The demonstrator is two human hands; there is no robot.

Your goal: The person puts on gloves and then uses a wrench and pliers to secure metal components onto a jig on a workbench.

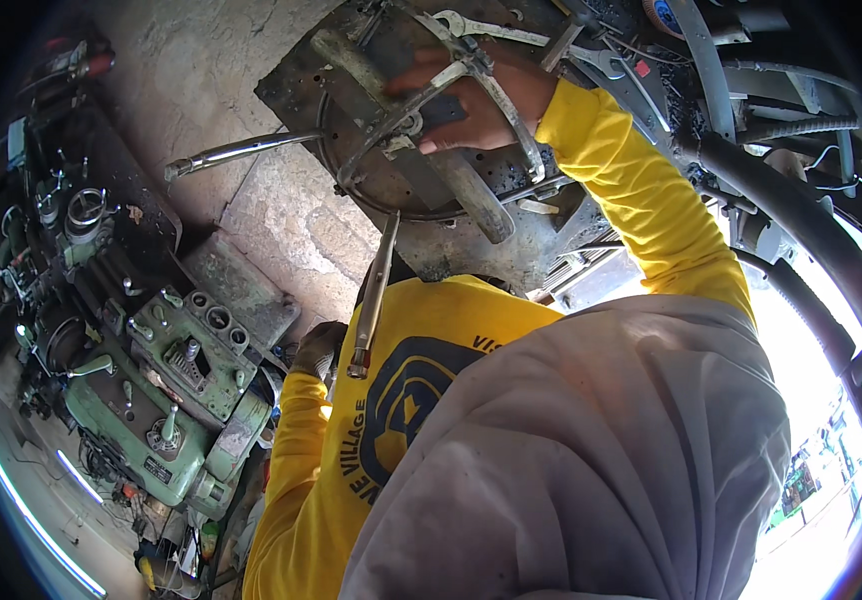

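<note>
My right hand [496, 105] reaches over the dark metal work table [296, 85], its fingers partly hidden under the arms of a worn multi-armed metal frame [466, 70]. Thumb and fingers look apart, and I cannot make out anything held. Below that hand a thick grey metal bar [481, 195] lies slanting across a round dark plate. Beyond the frame is a large open-ended spanner [526, 35]. My left hand [319, 348], dark and small in view, hangs low beside my yellow shirt; its fingers are too unclear to read.
Two shiny tapered rods [241, 152] stick out toward me and to the left. A green lathe [141, 420] with levers fills the left side. Thick dark curved pipes [786, 200] stand at the right. Loose tools and metal scraps crowd the table's far right.
</note>
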